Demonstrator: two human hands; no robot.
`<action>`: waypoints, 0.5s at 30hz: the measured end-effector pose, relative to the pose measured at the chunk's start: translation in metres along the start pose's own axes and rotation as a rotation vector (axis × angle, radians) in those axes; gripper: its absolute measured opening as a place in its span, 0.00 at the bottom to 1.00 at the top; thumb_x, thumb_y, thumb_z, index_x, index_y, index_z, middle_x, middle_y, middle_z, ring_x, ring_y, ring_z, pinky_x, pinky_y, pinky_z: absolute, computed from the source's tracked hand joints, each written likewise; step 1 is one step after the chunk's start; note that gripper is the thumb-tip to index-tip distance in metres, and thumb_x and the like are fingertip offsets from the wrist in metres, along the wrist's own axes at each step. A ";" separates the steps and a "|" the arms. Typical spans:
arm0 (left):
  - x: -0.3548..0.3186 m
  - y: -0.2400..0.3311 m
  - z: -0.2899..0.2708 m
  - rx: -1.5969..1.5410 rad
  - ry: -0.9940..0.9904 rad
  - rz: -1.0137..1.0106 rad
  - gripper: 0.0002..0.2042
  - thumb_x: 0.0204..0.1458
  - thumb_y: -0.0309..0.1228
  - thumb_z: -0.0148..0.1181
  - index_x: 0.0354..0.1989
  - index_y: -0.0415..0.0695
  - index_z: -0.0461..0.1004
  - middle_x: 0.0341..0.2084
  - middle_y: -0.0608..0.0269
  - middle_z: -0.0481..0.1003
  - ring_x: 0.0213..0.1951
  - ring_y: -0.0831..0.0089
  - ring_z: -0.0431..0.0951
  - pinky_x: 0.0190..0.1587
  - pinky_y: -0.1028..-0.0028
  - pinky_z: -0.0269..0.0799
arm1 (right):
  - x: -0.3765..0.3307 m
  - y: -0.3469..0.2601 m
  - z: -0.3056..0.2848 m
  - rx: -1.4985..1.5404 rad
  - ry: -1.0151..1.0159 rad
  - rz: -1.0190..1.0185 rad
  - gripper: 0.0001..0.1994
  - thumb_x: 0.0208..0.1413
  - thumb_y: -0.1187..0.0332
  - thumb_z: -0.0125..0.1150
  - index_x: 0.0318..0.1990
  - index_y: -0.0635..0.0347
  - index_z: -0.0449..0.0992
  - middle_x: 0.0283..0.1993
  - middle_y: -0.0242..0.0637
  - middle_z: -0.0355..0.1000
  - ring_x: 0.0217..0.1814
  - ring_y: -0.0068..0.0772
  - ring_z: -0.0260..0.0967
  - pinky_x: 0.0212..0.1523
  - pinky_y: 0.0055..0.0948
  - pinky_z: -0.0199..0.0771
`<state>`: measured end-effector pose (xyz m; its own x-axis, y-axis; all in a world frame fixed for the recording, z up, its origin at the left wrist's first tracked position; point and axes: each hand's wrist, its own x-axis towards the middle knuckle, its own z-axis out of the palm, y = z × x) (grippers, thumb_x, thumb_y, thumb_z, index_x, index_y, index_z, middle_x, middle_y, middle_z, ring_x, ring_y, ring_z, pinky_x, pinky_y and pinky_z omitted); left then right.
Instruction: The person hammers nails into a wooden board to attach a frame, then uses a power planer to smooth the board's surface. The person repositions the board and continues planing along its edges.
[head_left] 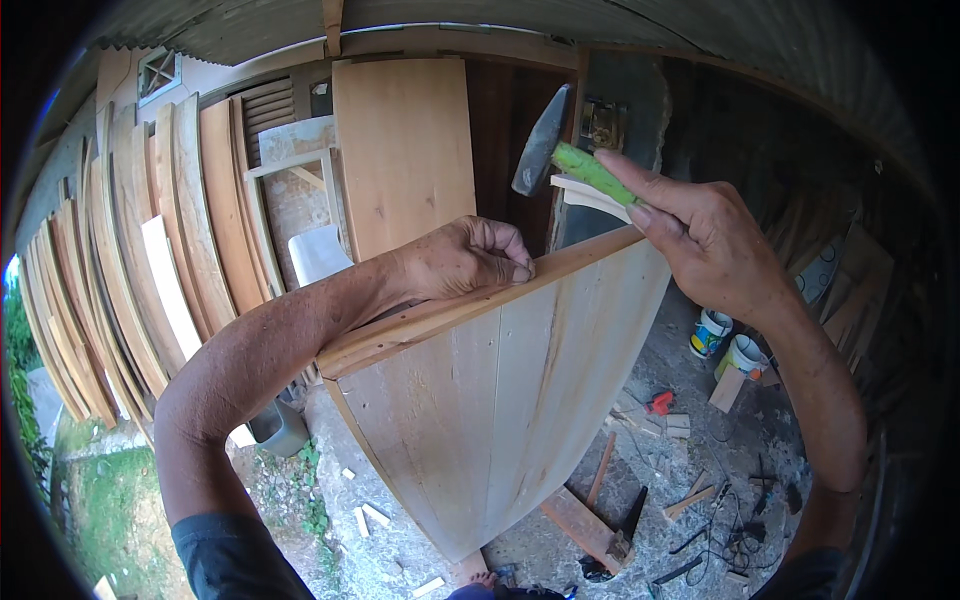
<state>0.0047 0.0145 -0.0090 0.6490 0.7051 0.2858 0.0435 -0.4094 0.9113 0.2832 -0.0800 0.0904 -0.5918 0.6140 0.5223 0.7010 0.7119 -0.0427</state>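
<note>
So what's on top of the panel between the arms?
The left hand, fingertips pinched together, is at the upper edge of the panel. Anything between the fingertips, and the edge beneath them, is covered. The right hand, gripping a hammer, hides the far corner.

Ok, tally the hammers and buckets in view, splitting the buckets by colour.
Hammer: 1
Small white buckets: 2
Grey bucket: 1
Total: 4
</note>
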 end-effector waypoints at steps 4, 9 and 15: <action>-0.001 -0.001 0.000 -0.006 0.012 -0.002 0.02 0.60 0.25 0.66 0.38 0.40 0.81 0.32 0.68 0.81 0.38 0.80 0.78 0.45 0.79 0.74 | 0.003 -0.003 -0.004 -0.085 -0.175 -0.023 0.23 0.64 0.75 0.53 0.67 0.53 0.72 0.25 0.51 0.73 0.20 0.33 0.67 0.31 0.33 0.70; -0.002 0.002 -0.001 0.053 0.052 -0.065 0.03 0.60 0.26 0.64 0.38 0.40 0.81 0.34 0.66 0.82 0.40 0.78 0.79 0.48 0.76 0.74 | 0.006 -0.001 0.003 -0.027 0.027 -0.053 0.23 0.63 0.75 0.55 0.66 0.53 0.73 0.26 0.52 0.74 0.21 0.32 0.67 0.32 0.34 0.69; -0.001 0.012 -0.005 0.796 0.147 -0.120 0.12 0.58 0.32 0.61 0.44 0.40 0.84 0.37 0.56 0.83 0.45 0.72 0.81 0.50 0.70 0.76 | 0.019 0.009 -0.014 -0.040 -0.059 -0.110 0.22 0.65 0.71 0.56 0.67 0.51 0.72 0.20 0.40 0.65 0.20 0.23 0.60 0.27 0.31 0.65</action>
<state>0.0009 0.0120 0.0036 0.5013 0.8167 0.2860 0.6690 -0.5754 0.4704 0.2840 -0.0666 0.1120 -0.6874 0.5526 0.4713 0.6452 0.7625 0.0470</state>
